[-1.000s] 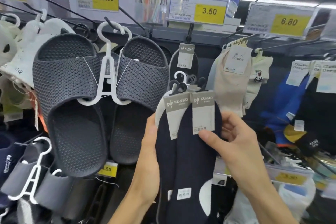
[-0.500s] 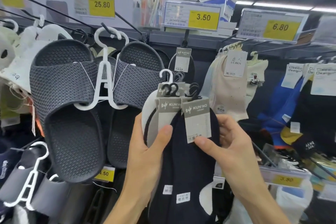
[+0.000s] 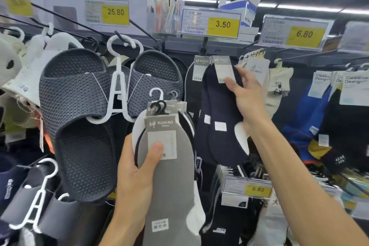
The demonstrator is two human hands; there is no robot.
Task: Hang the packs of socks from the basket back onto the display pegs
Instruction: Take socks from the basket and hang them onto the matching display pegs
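Right hand (image 3: 247,98) is pinching the navy sock pack (image 3: 217,122) near its top, with the thumb on the front just under the card header (image 3: 223,68) and the fingers curling behind. It's holding the pack up at the peg (image 3: 203,49) below the 3.50 price tag (image 3: 222,24), just beside a KUN'AO pack (image 3: 196,86) already hanging there. The hook is hiding behind the header, so I can't tell if it's seating. Left hand (image 3: 137,175) is gripping the remaining stack lower left, grey sock pack (image 3: 169,181) in front, thumb pressing on its card, fingers wrapping behind, and black hooks (image 3: 159,107) sticking up on top. The basket isn't showing. I'm judging these packs light, soft and floppy, with only the card and hook stiff. So I'm recommending gripping at the header to steer the hook, since holding lower risks drooping, and a loose stack risks fanning out.
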